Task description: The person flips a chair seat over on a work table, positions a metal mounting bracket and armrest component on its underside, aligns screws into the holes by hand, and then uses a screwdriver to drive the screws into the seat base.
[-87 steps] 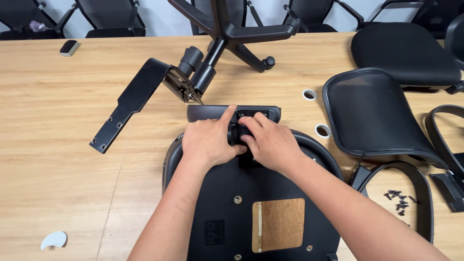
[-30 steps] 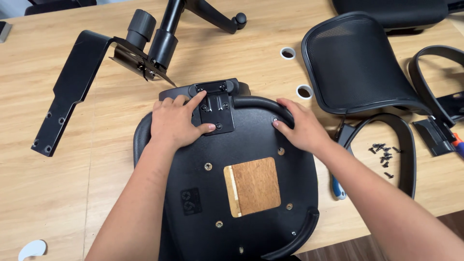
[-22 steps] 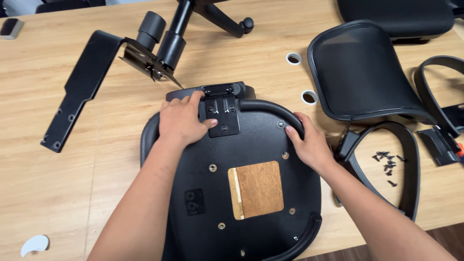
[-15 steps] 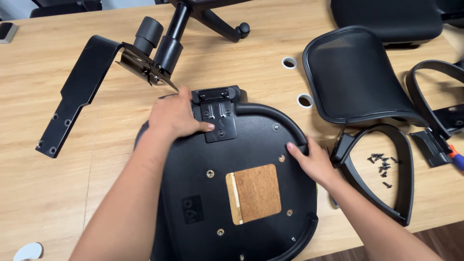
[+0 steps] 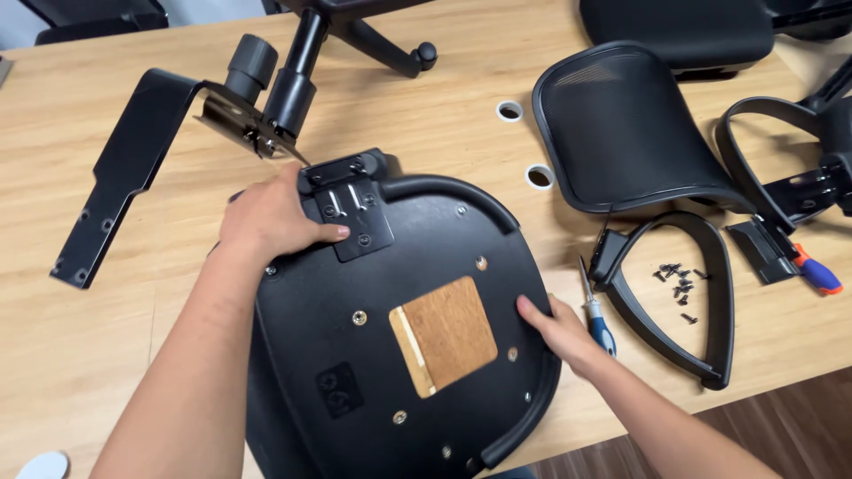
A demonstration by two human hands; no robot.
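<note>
An upside-down black chair seat (image 5: 390, 266) lies on the wooden table (image 5: 106, 355), with a brown wooden patch (image 5: 444, 335) in its middle and a black metal bracket (image 5: 351, 208) at its far edge. My left hand (image 5: 271, 217) grips the seat's far left rim, thumb resting on the bracket. My right hand (image 5: 559, 333) holds the seat's right edge, fingers pressed on the underside. The seat is turned clockwise, bracket pointing up-left.
A black gas-lift mechanism with long plate (image 5: 177, 133) lies at the far left. A mesh backrest (image 5: 621, 133), an armrest loop (image 5: 683, 302) around loose screws (image 5: 674, 279), a blue-handled screwdriver (image 5: 596, 319) and an orange-blue screwdriver (image 5: 816, 273) lie on the right.
My right hand left the bracket and slid down the seat's right rim toward me. Both hands have rotated the seat; my left hand stays at the bracket.
</note>
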